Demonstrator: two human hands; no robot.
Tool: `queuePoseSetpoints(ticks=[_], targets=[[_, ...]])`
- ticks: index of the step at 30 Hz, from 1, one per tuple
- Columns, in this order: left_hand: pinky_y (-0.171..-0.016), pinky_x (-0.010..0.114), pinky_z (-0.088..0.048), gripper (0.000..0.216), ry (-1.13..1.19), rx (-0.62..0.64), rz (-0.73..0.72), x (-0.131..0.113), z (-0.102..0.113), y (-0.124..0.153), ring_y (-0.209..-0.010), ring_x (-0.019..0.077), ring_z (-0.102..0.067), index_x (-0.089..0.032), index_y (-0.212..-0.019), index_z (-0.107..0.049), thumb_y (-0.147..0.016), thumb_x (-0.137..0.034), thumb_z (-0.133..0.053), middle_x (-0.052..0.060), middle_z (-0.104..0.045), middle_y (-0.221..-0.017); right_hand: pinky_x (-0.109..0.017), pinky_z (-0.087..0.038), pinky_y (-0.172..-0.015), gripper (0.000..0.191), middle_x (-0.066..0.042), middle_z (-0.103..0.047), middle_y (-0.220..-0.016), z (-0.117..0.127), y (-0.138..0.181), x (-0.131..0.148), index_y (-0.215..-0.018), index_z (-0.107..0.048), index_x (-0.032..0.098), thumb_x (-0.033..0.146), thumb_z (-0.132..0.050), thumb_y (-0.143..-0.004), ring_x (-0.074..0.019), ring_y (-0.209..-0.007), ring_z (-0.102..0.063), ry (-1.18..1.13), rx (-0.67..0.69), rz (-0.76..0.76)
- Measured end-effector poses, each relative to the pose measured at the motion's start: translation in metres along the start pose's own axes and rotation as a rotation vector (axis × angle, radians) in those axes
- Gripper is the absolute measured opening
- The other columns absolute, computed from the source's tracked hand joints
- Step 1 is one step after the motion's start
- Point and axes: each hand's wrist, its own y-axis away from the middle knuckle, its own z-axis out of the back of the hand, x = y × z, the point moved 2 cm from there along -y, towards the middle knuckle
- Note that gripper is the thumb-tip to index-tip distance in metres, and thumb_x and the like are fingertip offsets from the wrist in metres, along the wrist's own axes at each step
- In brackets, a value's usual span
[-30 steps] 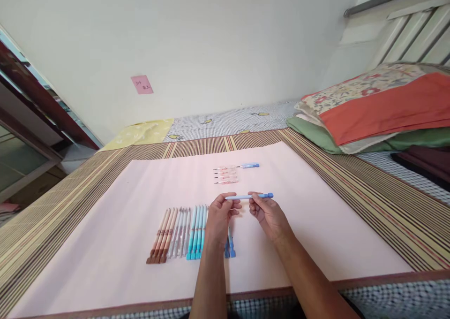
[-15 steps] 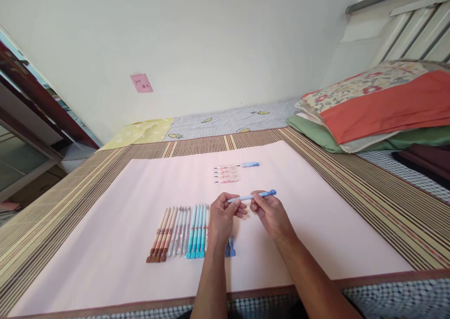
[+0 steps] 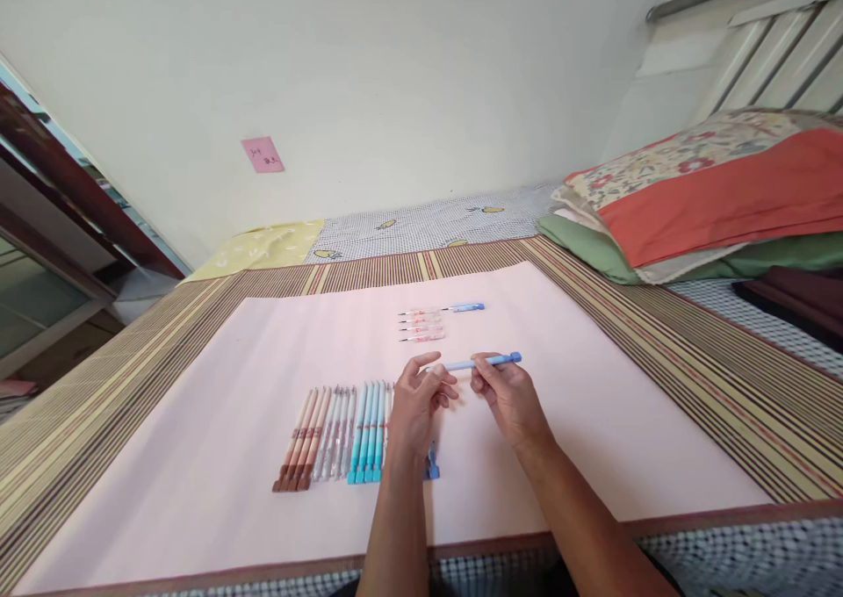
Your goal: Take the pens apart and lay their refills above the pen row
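Observation:
A light blue pen with a darker blue block-shaped end is held nearly level above the pink sheet. My right hand pinches it near the blue end. At the other end, my left hand has its thumb and fingers around the pen's tip, the index finger stretched out. Beyond my hands lie several clear refills with pinkish markings and a blue pen part with a dark tip. Nearer me, brown-ended pens, clear pens and turquoise pens lie side by side. My left arm partly hides further blue-ended pens.
The sheet lies on a striped mat. Folded bedding in red, floral and green is stacked at the right, beside dark cloth. A white wall with a pink note stands behind.
My left index finger has lifted and straightened, and the left fingers have spread somewhat. The pen has moved slightly up and right in my right hand.

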Motion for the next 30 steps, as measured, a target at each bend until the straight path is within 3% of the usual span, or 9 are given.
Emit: queuePoseSetpoints(ticks=[3, 8, 10, 14, 16, 20, 23, 26, 30], targets=[[-0.053, 0.020, -0.041, 0.045, 0.054, 0.026, 0.006, -0.001, -0.001, 0.001, -0.056, 0.0103, -0.062, -0.015, -0.095, -0.068, -0.067, -0.043, -0.089, 0.004, -0.072, -0.072, -0.028, -0.040, -0.058, 0.037, 0.001, -0.059, -0.065, -0.001, 0.000, -0.001, -0.079, -0.073, 0.017, 0.047, -0.089, -0.066, -0.0115, -0.060, -0.048, -0.019, 0.002, -0.006], [-0.041, 0.021, -0.027, 0.056, -0.017, -0.110, 0.117, 0.005, 0.001, 0.000, -0.039, 0.0100, -0.052, -0.014, -0.068, -0.061, -0.072, -0.068, -0.075, 0.004, -0.061, -0.050, -0.028, -0.041, -0.059, 0.035, 0.000, -0.060, -0.066, -0.001, 0.001, -0.007, -0.083, -0.073, 0.018, 0.048, -0.086, -0.071, -0.0124, -0.062, -0.050, 0.027, 0.033, -0.004], [-0.042, 0.021, -0.030, 0.058, 0.003, -0.108, 0.129, 0.005, 0.001, 0.000, -0.041, 0.0107, -0.054, -0.013, -0.075, -0.064, -0.072, -0.070, -0.073, 0.003, -0.063, -0.053, -0.028, -0.040, -0.059, 0.037, 0.000, -0.061, -0.066, 0.000, -0.001, -0.009, -0.083, -0.073, 0.018, 0.049, -0.086, -0.070, -0.0123, -0.062, -0.050, 0.039, 0.014, -0.001], [-0.050, 0.019, -0.039, 0.053, 0.078, -0.019, 0.064, 0.003, 0.001, -0.002, -0.053, 0.0093, -0.060, -0.015, -0.099, -0.068, -0.065, -0.049, -0.089, 0.001, -0.070, -0.069, -0.027, -0.040, -0.058, 0.038, 0.000, -0.061, -0.065, 0.002, -0.003, -0.011, -0.082, -0.073, 0.017, 0.050, -0.087, -0.068, -0.0119, -0.061, -0.050, 0.043, -0.025, 0.003], [-0.046, 0.018, -0.035, 0.046, 0.070, -0.026, 0.048, 0.005, 0.003, -0.004, -0.049, 0.0077, -0.055, -0.015, -0.090, -0.067, -0.064, -0.046, -0.089, 0.000, -0.067, -0.063, -0.027, -0.040, -0.058, 0.038, 0.000, -0.061, -0.064, 0.002, -0.002, -0.011, -0.083, -0.073, 0.017, 0.050, -0.087, -0.069, -0.0122, -0.061, -0.050, 0.052, -0.016, -0.002], [-0.037, 0.020, -0.018, 0.051, -0.045, -0.137, 0.077, 0.011, 0.008, -0.005, -0.033, 0.0053, -0.037, -0.015, -0.070, -0.061, -0.073, -0.063, -0.077, -0.002, -0.056, -0.045, -0.027, -0.040, -0.058, 0.037, 0.001, -0.060, -0.063, 0.000, 0.001, -0.012, -0.084, -0.074, 0.018, 0.050, -0.086, -0.071, -0.0125, -0.062, -0.050, 0.058, 0.013, -0.007], [-0.039, 0.019, -0.025, 0.056, -0.036, -0.142, 0.097, 0.010, 0.006, -0.003, -0.037, 0.0070, -0.044, -0.013, -0.083, -0.067, -0.075, -0.068, -0.073, 0.000, -0.060, -0.051, -0.028, -0.040, -0.057, 0.038, 0.000, -0.060, -0.063, 0.000, -0.001, -0.013, -0.082, -0.073, 0.017, 0.050, -0.087, -0.068, -0.0129, -0.061, -0.050, 0.066, -0.013, -0.002], [-0.047, 0.018, -0.036, 0.055, 0.064, -0.042, 0.070, 0.007, 0.002, -0.002, -0.049, 0.0083, -0.056, -0.014, -0.102, -0.067, -0.068, -0.053, -0.086, 0.001, -0.068, -0.067, -0.028, -0.040, -0.057, 0.039, 0.000, -0.061, -0.065, 0.000, -0.002, -0.013, -0.081, -0.073, 0.017, 0.050, -0.088, -0.067, -0.0127, -0.061, -0.050, 0.068, -0.033, -0.003], [-0.040, 0.018, -0.027, 0.048, 0.067, -0.056, 0.072, 0.011, 0.003, -0.004, -0.040, 0.0060, -0.047, -0.013, -0.082, -0.065, -0.064, -0.051, -0.088, -0.001, -0.063, -0.056, -0.028, -0.040, -0.058, 0.038, 0.000, -0.061, -0.065, 0.000, 0.000, -0.012, -0.082, -0.073, 0.017, 0.050, -0.087, -0.069, -0.0122, -0.061, -0.050, 0.065, -0.019, -0.020]])
